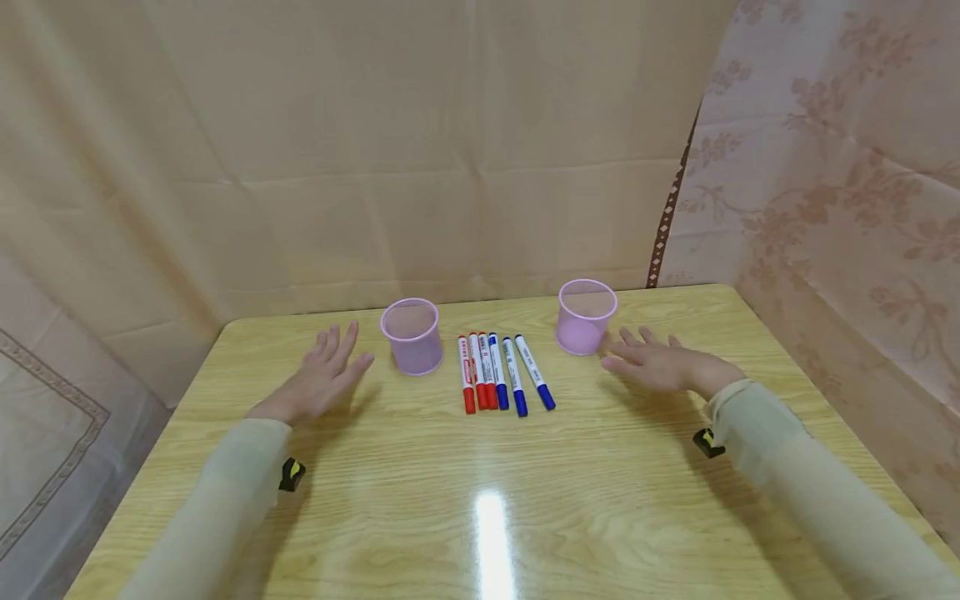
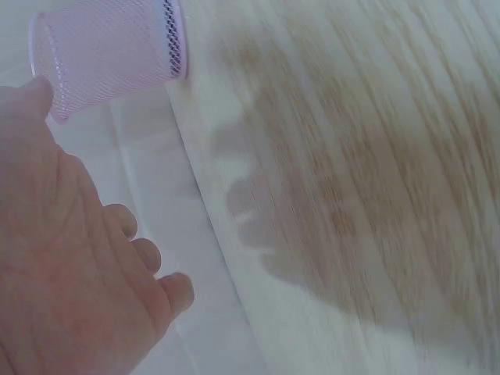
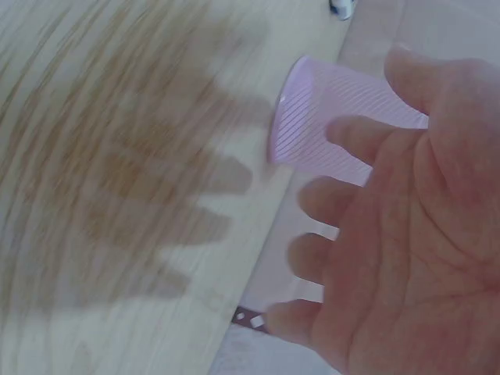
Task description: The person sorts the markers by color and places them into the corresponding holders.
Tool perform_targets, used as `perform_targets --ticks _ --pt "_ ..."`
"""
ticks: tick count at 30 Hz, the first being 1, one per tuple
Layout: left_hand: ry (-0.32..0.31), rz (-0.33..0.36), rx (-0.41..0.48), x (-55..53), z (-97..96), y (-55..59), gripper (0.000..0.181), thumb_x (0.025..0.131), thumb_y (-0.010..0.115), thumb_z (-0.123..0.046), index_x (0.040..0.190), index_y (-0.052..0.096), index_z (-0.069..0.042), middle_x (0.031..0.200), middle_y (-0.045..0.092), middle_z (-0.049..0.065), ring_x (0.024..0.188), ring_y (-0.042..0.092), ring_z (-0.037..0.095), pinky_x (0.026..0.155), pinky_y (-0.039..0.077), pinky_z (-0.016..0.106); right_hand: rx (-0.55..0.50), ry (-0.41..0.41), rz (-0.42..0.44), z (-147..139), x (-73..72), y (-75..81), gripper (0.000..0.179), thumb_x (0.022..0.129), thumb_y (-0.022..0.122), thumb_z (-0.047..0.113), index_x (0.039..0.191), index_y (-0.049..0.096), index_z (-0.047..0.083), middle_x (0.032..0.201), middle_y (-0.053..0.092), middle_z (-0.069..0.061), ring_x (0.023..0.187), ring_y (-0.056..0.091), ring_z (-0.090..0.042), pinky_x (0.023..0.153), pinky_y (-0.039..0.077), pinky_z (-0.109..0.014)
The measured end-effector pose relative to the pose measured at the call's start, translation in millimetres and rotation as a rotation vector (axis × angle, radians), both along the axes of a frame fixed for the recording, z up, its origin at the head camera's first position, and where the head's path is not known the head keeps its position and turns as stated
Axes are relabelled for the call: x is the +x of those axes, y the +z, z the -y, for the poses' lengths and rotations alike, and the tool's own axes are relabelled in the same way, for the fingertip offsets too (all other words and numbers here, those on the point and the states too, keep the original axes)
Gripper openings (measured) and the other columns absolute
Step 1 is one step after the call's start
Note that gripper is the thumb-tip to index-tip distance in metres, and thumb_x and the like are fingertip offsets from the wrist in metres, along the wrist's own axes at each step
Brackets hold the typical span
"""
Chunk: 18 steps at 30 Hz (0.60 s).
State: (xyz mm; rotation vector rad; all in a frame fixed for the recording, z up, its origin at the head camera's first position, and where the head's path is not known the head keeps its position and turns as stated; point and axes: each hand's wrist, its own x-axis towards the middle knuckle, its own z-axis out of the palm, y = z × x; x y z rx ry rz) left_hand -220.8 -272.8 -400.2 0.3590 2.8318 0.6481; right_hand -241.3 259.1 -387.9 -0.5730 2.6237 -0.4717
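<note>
Two pink mesh pen cups stand upright on the table: a left cup (image 1: pixel 417 350) and a right cup (image 1: pixel 581 329). Between them several markers lie side by side, red-capped markers (image 1: pixel 471 375) on the left and blue-capped markers (image 1: pixel 513 375) on the right. My left hand (image 1: pixel 318 379) is held left of the left cup, fingers spread and holding nothing. Beside the right cup, my right hand (image 1: pixel 663 362) has its fingers extended, also holding nothing. The left wrist view shows the left cup's mesh wall (image 2: pixel 109 55) past the thumb; the right wrist view shows the right cup (image 3: pixel 320 117) behind the fingers.
The wood-grain table (image 1: pixel 405 500) carries a bright light reflection near its front. A beige curtain (image 1: pixel 450 167) hangs behind the back edge, and a floral pink cloth (image 1: pixel 847 183) hangs on the right. Small black-and-yellow devices (image 1: pixel 292 474) sit at the wrists.
</note>
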Motion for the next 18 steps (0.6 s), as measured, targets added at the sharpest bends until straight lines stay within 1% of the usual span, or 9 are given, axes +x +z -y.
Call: perform_targets --ticks 2,4,6,7,10,14,16,18 --pt "0.014 0.022 0.066 -2.6 -1.6 0.1 0.078 0.104 0.018 -0.066 0.16 -0.014 -0.022 0.164 -0.021 0.016 0.149 -0.021 0.04 0.116 -0.007 0.068 -0.019 0.015 0.045 3 0.8 2.5 0.069 0.109 0.025 0.055 0.162 0.019 0.012 0.163 0.007 -0.028 0.145 -0.004 -0.058 0.11 -0.005 -0.077" --pt "0.027 0.032 0.147 -5.7 -3.9 0.2 0.077 0.104 0.019 -0.067 0.16 -0.016 -0.026 0.165 -0.021 0.012 0.149 -0.02 0.038 0.116 -0.008 0.068 -0.03 0.025 0.069 7 1.1 4.8 0.07 0.108 0.026 0.058 0.162 0.02 0.014 0.163 0.013 -0.026 0.146 0.004 -0.057 0.112 0.002 -0.076" --pt "0.044 0.039 0.221 -8.8 -7.0 1.0 0.076 0.103 0.018 -0.068 0.158 -0.018 -0.031 0.165 -0.02 0.009 0.15 -0.019 0.036 0.116 -0.009 0.068 -0.037 0.03 0.079 10 1.2 6.7 0.071 0.107 0.027 0.06 0.162 0.022 0.017 0.163 0.02 -0.024 0.146 0.015 -0.055 0.114 0.011 -0.073" --pt "0.052 0.038 0.255 -10.3 -9.0 2.0 0.077 0.102 0.017 -0.07 0.158 -0.018 -0.031 0.166 -0.019 0.008 0.151 -0.017 0.035 0.117 -0.008 0.067 -0.041 0.033 0.081 12 1.0 7.5 0.071 0.106 0.028 0.061 0.162 0.022 0.018 0.162 0.022 -0.024 0.145 0.019 -0.053 0.115 0.014 -0.072" --pt "0.081 0.055 0.343 -12.5 -15.2 7.3 0.078 0.1 0.016 -0.073 0.158 -0.019 -0.034 0.167 -0.016 0.003 0.152 -0.011 0.035 0.117 -0.004 0.067 -0.069 0.056 0.075 21 0.4 9.4 0.073 0.106 0.033 0.06 0.163 0.019 0.018 0.159 0.027 -0.027 0.143 0.029 -0.05 0.115 0.022 -0.068" --pt "0.123 0.093 0.438 -15.5 -23.4 13.4 0.081 0.098 0.016 -0.076 0.159 -0.017 -0.033 0.167 -0.015 -0.003 0.153 -0.008 0.032 0.118 -0.002 0.066 -0.139 0.118 0.035 32 -1.2 8.4 0.078 0.105 0.044 0.055 0.163 0.015 0.013 0.152 0.041 -0.03 0.135 0.044 -0.049 0.111 0.032 -0.065" --pt "0.142 0.109 0.501 -18.5 -27.9 14.1 0.083 0.099 0.017 -0.075 0.16 -0.016 -0.028 0.168 -0.015 -0.001 0.153 -0.008 0.032 0.119 0.003 0.065 -0.18 0.138 0.018 38 -2.0 6.5 0.078 0.105 0.049 0.051 0.163 0.016 0.011 0.145 0.049 -0.03 0.128 0.052 -0.047 0.108 0.038 -0.064" --pt "0.172 0.126 0.572 -22.1 -33.0 13.2 0.085 0.1 0.019 -0.072 0.161 -0.013 -0.022 0.168 -0.013 0.002 0.153 -0.004 0.035 0.119 0.012 0.064 -0.223 0.149 0.006 45 -3.2 3.9 0.077 0.105 0.052 0.047 0.162 0.018 0.009 0.143 0.051 -0.028 0.124 0.056 -0.045 0.106 0.042 -0.062"
